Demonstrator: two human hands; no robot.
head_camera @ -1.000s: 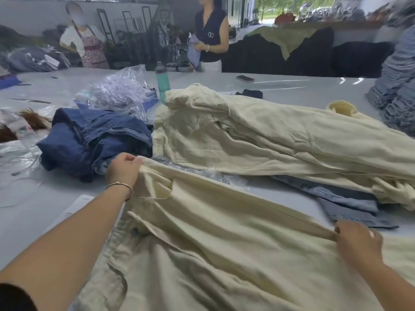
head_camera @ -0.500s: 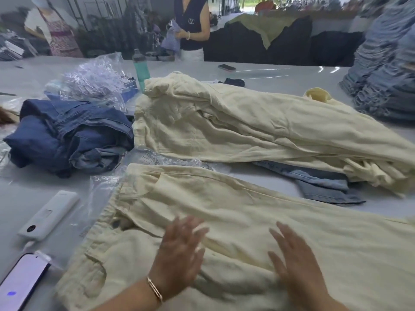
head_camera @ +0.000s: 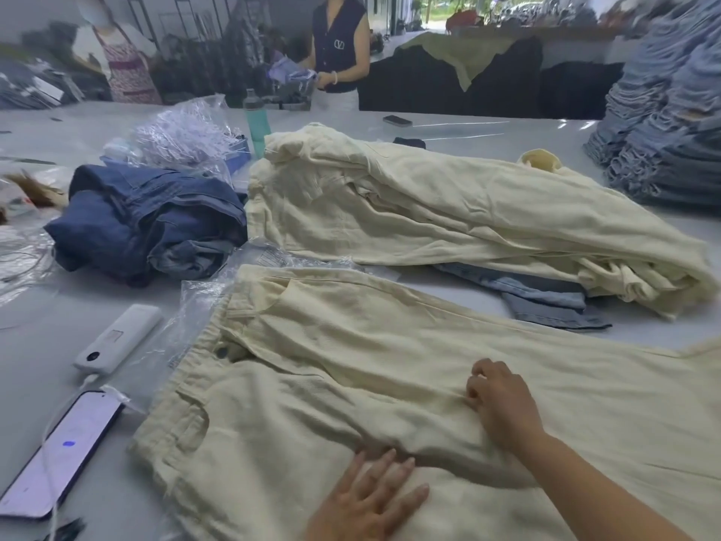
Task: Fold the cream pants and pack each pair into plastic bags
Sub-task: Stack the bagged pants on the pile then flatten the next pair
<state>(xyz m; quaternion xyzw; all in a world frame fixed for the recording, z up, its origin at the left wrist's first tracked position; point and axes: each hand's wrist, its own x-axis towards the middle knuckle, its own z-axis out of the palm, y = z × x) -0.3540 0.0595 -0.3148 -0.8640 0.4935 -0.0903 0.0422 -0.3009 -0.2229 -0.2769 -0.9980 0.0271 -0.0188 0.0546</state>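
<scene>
A wide grey work table [head_camera: 58, 345] bears a far heap of cream pants [head_camera: 448, 212]. Near it, one cream corduroy pair [head_camera: 351, 365] lies flat — waistband left, on a clear plastic bag [head_camera: 195, 306]. The right hand [head_camera: 501, 404] pinches a fabric ridge; the left hand [head_camera: 370, 497] presses flat, fingers spread.

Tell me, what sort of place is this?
Probably a garment packing workshop: stacks of folded jeans at the table's edge, a heap of cream pants waiting, and clear plastic bags bunched nearby.
</scene>
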